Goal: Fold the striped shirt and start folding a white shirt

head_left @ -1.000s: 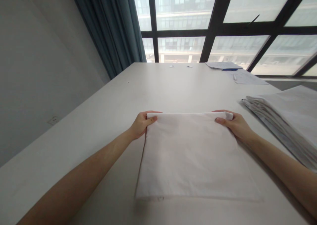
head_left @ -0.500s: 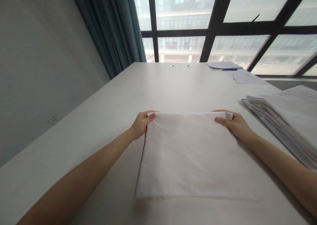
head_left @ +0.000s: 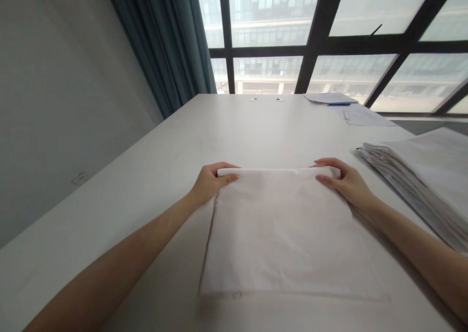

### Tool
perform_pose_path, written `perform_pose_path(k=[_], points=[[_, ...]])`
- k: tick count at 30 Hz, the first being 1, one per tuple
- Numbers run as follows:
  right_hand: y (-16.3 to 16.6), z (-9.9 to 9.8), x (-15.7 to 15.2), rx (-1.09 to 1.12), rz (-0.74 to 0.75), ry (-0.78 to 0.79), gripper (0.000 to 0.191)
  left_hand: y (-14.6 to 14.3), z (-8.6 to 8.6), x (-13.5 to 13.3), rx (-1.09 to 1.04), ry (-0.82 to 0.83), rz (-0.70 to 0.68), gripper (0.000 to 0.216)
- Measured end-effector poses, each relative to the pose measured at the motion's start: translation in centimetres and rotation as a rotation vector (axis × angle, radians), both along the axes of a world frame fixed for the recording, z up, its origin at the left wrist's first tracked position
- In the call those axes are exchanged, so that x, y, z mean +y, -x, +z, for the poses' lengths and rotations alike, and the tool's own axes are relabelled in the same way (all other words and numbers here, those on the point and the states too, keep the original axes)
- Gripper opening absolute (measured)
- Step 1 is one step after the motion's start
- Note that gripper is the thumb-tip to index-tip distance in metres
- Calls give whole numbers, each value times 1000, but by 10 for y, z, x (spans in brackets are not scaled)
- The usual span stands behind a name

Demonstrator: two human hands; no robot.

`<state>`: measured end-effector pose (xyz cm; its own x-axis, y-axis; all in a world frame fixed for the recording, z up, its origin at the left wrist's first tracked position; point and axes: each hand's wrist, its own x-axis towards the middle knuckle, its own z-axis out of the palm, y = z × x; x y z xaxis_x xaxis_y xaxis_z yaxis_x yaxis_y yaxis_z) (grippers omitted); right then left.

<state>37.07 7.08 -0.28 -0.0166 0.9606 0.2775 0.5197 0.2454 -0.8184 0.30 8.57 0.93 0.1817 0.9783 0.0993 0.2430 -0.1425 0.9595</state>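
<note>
A folded white cloth [head_left: 285,229] lies flat on the white table [head_left: 153,185] in front of me. My left hand [head_left: 210,183] pinches its far left corner, thumb on top and fingers curled round the edge. My right hand [head_left: 345,183] grips the far right corner the same way. The far edge of the cloth is lifted slightly between the two hands.
A stack of folded white cloths [head_left: 420,176] sits at the right edge of the table. Papers and a blue pen [head_left: 338,100] lie at the far right by the window. A dark curtain [head_left: 164,39] hangs at the back left.
Both hands have shifted a little along the far edge of the cloth, and that edge now stands slightly raised. The cloth's near part has not moved.
</note>
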Motion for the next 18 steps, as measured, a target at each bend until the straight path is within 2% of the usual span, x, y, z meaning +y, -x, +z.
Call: perform_pose_path(k=[3,5,8,11,14,18], points=[[4,9,-1,-231,6,-334,34,-5,15,-9,143,-210,6,33],[12,19,-7,-449,64,-493,32,-8,23,-17,200,-392,-25,27],[31,35,-19,-752,205,-635,34,-10,33,-29,220,-667,-128,20],[45,45,-29,-854,264,-683,36,-9,39,-36,222,-838,-243,18],[49,46,-36,-839,244,-741,29,-5,48,-38,338,-835,-299,20],[49,43,-40,-913,257,-918,16,-5,66,-39,734,-696,-360,22]])
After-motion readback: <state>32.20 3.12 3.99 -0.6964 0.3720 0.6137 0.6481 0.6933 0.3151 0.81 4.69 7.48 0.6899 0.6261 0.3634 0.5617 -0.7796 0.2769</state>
